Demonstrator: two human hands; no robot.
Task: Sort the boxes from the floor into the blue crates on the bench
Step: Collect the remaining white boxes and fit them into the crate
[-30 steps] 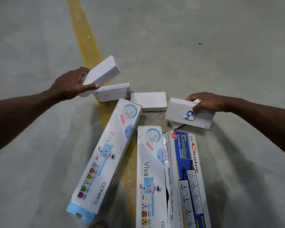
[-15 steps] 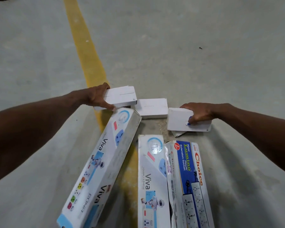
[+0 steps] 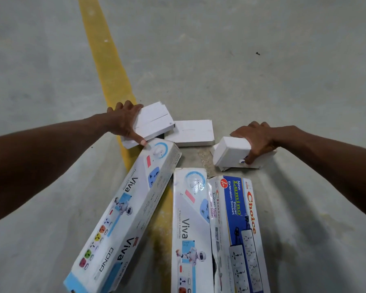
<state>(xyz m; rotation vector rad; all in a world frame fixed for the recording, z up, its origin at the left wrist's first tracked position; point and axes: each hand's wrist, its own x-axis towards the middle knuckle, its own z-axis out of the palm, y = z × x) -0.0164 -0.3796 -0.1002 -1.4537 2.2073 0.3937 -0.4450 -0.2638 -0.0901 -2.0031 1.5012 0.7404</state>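
Small white cardboard box, left stack top (image 3: 153, 121): lies tilted on a second small white box beneath it (image 3: 128, 143), over the yellow painted floor line (image 3: 106, 60). The left hand (image 3: 124, 121) grips this top box at its left end, grip clamped, fingers curled over the far edge and thumb pressed down at the near corner, thumb tip just beside the end of the slanted long white Viva socket box (image 3: 125, 216).

Small white box at right (image 3: 230, 153): tilted, one edge raised, resting on another white piece under it, which is poorly seen and may be a further box. The right hand (image 3: 256, 140) grips it from above, grip clamped on its right end, fingers wrapped down the near face over a blue mark.

Flat white box in the middle (image 3: 191, 133): lies on the grey concrete floor (image 3: 241, 70) between the two hands, its left end touching the left stack, untouched by either hand.

Near edge: the slanted Viva box, an upright-lying second long white Viva box (image 3: 191, 229) and a blue-and-white Choice extension socket box (image 3: 239, 229) lie side by side, the last two touching along their long edges. A wedge of bare floor separates the two Viva boxes.

Open room: the floor beyond the small boxes and to both outer sides of the arms is bare concrete. A small dark speck (image 3: 257, 53) lies far right.
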